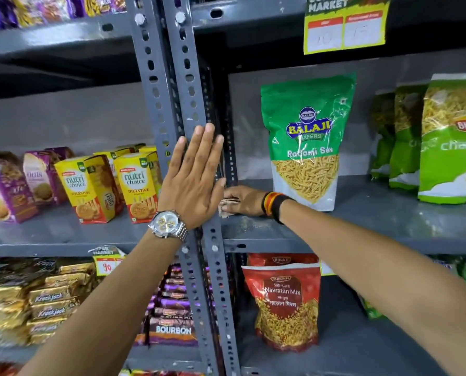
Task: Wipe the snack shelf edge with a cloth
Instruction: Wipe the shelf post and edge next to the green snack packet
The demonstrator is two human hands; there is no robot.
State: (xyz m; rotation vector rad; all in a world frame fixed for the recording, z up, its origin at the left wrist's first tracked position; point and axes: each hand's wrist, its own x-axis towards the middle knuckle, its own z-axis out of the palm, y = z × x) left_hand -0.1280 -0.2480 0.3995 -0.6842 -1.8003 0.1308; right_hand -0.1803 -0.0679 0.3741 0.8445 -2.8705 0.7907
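My left hand (192,177), with a silver watch on the wrist, lies flat and open against the grey slotted upright post (184,77) of the rack. My right hand (244,200), with a banded wristband, presses a small pale cloth (224,210) onto the grey snack shelf (362,221) at its left front corner, right beside the post. Only a bit of the cloth shows under the fingers. A green Balaji sev bag (306,142) stands just behind my right wrist.
Green Bikaji bags (449,142) stand at the shelf's right. Yellow biscuit boxes (138,185) and purple packs fill the left bay. Below are a red Navratan Mix bag (283,302), Bourbon packs (172,321) and Krackjack packs. A price tag (344,25) hangs above.
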